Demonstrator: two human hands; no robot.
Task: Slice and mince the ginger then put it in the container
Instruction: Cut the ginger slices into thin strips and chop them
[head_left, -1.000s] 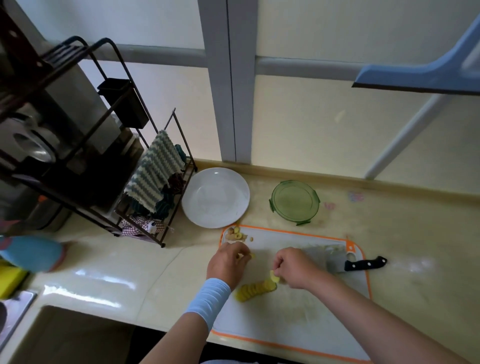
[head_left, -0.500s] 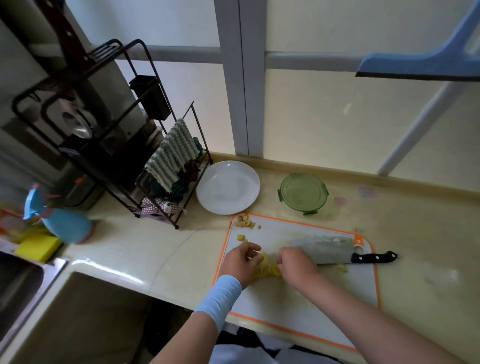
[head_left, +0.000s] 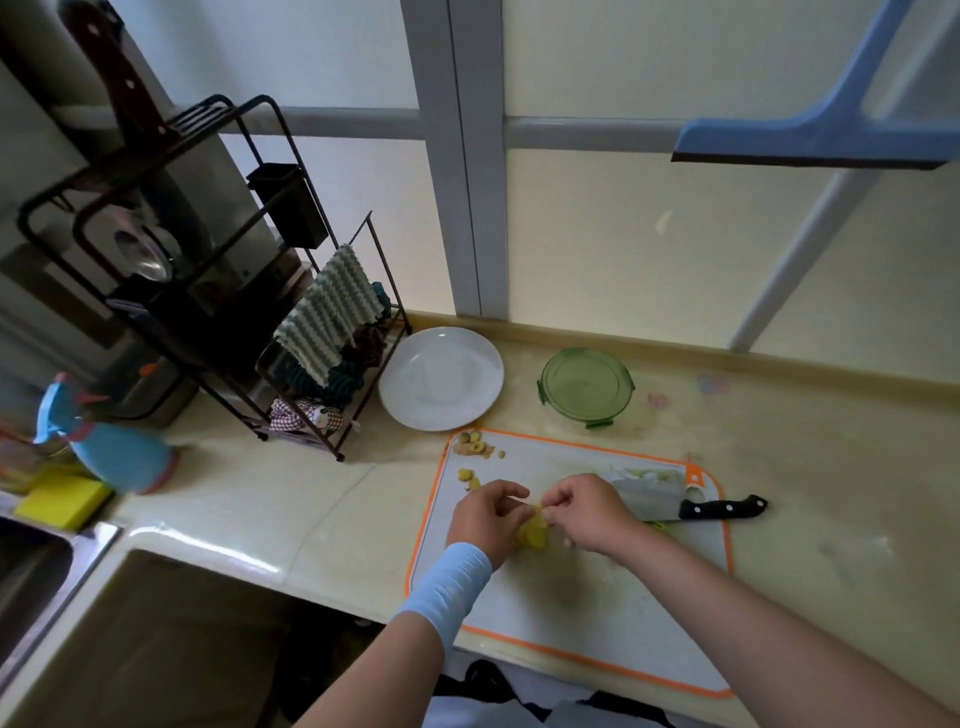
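Both hands met mid cutting board (head_left: 571, 618). Left hand (head_left: 485, 522), fingers curled, held a stack of yellow ginger slices (head_left: 533, 535); right hand (head_left: 589, 514) pinched the top slice. Knife (head_left: 719, 509) lay idle just right of them, on the board. Green container (head_left: 586, 387) sat beyond the board, apart. Prob. best: lay slices flat & overlapped before cutting, so strips come even. No readable writing or brands.
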